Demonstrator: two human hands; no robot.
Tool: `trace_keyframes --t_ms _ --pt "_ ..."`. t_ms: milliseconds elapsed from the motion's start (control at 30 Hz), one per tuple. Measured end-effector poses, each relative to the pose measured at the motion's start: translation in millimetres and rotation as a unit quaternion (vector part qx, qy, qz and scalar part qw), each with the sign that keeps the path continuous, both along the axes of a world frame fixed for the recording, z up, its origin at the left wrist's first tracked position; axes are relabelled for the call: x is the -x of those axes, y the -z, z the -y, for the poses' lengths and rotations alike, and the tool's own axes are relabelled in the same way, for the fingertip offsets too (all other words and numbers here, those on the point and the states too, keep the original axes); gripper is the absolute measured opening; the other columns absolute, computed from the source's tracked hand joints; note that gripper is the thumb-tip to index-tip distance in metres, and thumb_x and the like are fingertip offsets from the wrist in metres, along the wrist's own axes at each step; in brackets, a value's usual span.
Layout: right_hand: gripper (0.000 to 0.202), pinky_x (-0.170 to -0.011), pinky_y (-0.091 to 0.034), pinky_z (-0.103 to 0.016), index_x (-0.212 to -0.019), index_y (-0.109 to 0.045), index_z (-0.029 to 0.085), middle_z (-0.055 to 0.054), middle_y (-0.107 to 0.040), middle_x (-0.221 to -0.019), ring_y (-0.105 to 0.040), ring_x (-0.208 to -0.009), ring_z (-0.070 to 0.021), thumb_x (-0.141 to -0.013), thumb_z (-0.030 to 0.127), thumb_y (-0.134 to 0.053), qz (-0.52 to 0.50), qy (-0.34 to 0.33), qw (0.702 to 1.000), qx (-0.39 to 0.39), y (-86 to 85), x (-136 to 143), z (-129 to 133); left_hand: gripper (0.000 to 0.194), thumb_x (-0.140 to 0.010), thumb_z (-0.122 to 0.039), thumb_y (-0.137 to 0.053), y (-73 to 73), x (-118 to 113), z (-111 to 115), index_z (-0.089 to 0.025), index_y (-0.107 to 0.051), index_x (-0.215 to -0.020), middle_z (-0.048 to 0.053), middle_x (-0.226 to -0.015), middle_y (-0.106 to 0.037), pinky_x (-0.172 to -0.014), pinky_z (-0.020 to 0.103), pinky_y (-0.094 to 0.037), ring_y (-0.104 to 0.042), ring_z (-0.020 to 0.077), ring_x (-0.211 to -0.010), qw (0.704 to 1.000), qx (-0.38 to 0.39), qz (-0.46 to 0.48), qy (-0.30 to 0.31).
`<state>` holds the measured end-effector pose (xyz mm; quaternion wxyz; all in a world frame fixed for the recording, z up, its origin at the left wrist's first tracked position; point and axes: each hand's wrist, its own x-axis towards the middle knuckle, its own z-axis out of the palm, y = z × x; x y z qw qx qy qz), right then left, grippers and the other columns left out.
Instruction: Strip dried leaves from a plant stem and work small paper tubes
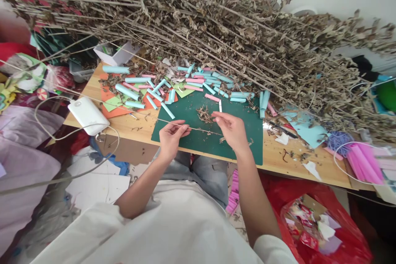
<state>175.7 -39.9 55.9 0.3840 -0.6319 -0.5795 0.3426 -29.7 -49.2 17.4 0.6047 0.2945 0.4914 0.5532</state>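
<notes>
A long thin dried stem (202, 130) runs across the front of the green cutting mat (198, 148). My left hand (172, 137) is closed on it, thumb and fingers pinching it near the mat's left side. Above the stem's right end, my right hand (229, 128) has its thumb and fingertips together beside a small heap of dry leaves (204, 114); what sits between those fingertips is too small to make out. Just beyond the right fingertips lies a white paper strip (220, 105). Blue paper rolls (167, 110) and pink paper rolls (212, 97) are strewn behind the mat.
A big pile of dried leafy stalks (198, 29) spans the back of the table. At left a white power bank (88, 115) trails a cable. Pens (283, 129) and paper scraps lie right, near purple yarn (339, 141). A red rubbish bag (349, 231) stands below at right.
</notes>
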Motion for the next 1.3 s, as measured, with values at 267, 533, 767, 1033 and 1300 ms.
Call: trace_keyframes --t_ms 267,533,767,1033,1300 --pt "0.022 -0.087 -0.05 -0.04 -0.097 -0.067 0.02 -0.01 -0.07 -0.102 -0.061 -0.099 -0.0252 -0.082 0.037 -0.07 0.278 -0.029 0.938 -0.206 8.3 19.3 38.5 0.034 -0.067 -0.034 -0.083 1.5 -2.1 -3.4 -0.013 -0.068 -0.089 0.005 -0.073 -0.072 -0.069 0.028 -0.062 -0.073 0.0166 -0.069 1.0 0.005 -0.004 -0.01" --pt "0.014 -0.081 -0.053 -0.032 -0.088 -0.07 0.022 -0.006 -0.074 -0.091 -0.067 -0.086 -0.0186 -0.09 0.019 -0.057 0.225 -0.011 0.941 -0.251 33.4 18.4 40.5 0.033 -0.067 -0.034 -0.082 -1.9 1.8 -5.3 -0.013 -0.067 -0.087 0.005 -0.074 -0.072 -0.068 0.029 -0.062 -0.073 0.0174 -0.069 1.0 0.004 -0.008 -0.026" --pt "0.027 -0.067 -0.056 -0.03 -0.092 -0.074 0.02 -0.006 -0.075 -0.088 -0.07 -0.077 -0.0197 -0.086 0.043 -0.062 -0.024 0.116 0.99 -0.075 10.3 15.5 11.1 0.033 -0.068 -0.035 -0.082 2.0 14.7 -10.9 -0.013 -0.067 -0.088 0.004 -0.074 -0.071 -0.068 0.027 -0.062 -0.072 0.0159 -0.069 0.999 -0.014 -0.029 -0.035" --pt "0.031 -0.089 -0.054 -0.038 -0.114 -0.07 0.023 -0.007 -0.073 -0.11 -0.069 -0.098 -0.0215 -0.093 0.038 -0.052 0.06 0.024 0.995 -0.075 -6.4 -12.1 5.8 0.037 -0.068 -0.038 -0.082 1.9 28.6 -14.6 -0.013 -0.066 -0.09 0.005 -0.074 -0.071 -0.066 0.026 -0.061 -0.072 0.0161 -0.068 0.998 -0.021 -0.045 -0.036" --pt "0.022 -0.088 -0.053 -0.042 -0.107 -0.072 0.025 -0.007 -0.069 -0.108 -0.062 -0.102 -0.0239 -0.087 0.029 -0.064 0.232 -0.126 0.961 -0.087 15.8 -6.9 26.9 0.035 -0.067 -0.037 -0.082 1.9 38.7 -20.2 -0.014 -0.066 -0.088 0.004 -0.074 -0.071 -0.065 0.026 -0.061 -0.072 0.0159 -0.066 0.997 -0.016 -0.059 -0.05"
